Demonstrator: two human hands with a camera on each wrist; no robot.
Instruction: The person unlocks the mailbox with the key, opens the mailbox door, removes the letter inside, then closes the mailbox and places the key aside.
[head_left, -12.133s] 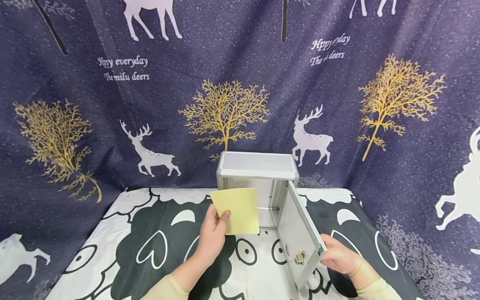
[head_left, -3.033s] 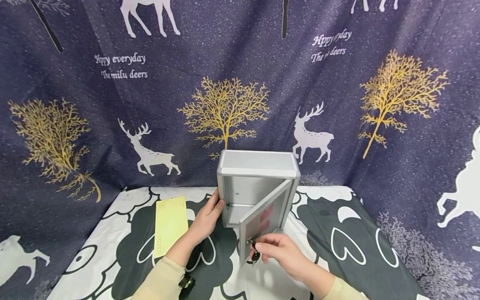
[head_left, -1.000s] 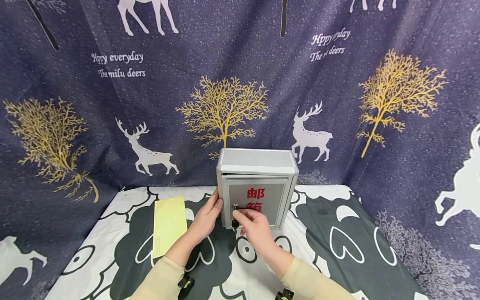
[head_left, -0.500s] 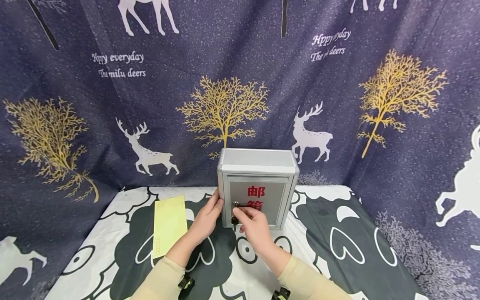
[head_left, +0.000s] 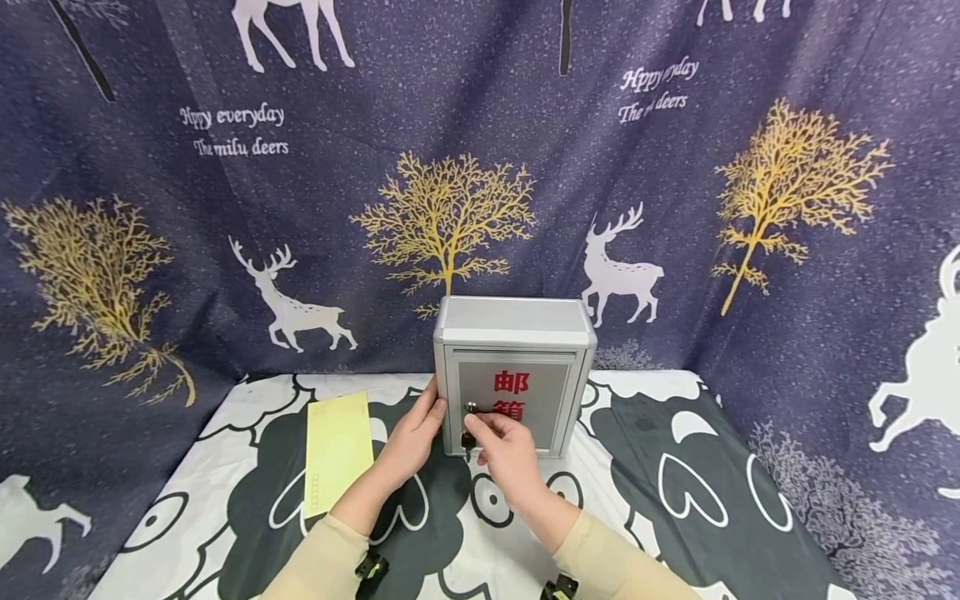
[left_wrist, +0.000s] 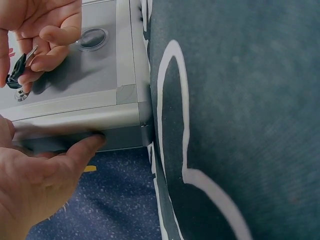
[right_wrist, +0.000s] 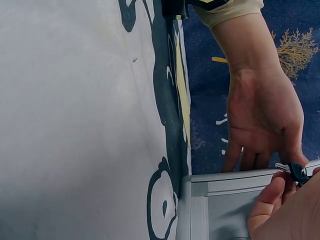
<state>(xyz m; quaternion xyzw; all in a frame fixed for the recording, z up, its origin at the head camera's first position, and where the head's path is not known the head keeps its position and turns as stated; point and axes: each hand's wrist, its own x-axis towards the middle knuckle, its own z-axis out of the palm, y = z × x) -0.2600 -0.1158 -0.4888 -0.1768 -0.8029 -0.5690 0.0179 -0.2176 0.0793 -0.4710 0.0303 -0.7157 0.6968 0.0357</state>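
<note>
A grey metal mailbox (head_left: pixel 517 321) with red characters stands upright on the cloth, its front door (head_left: pixel 551 400) closed flush in the frame. My left hand (head_left: pixel 411 433) rests along the box's left side, fingers extended against it; the left wrist view shows the thumb touching that side. With thumb and fingers, my right hand (head_left: pixel 510 454) pinches a black-headed key (left_wrist: pixel 17 70) at the door's lock (head_left: pixel 471 407). A second key (head_left: pixel 468 443) dangles below. To the left, a yellow envelope (head_left: pixel 339 454) lies flat on the cloth.
A black-and-white cartoon-patterned cloth (head_left: pixel 667 500) covers the table. Behind the box hangs a dark blue curtain (head_left: pixel 480 108) with deer and golden trees. Black wrist mounts (head_left: pixel 371 567) sit on both sleeves.
The envelope went from my left hand onto the cloth at left. My right hand swung the mailbox door shut; over the last second it closed fully. The left hand has stayed at the box's side.
</note>
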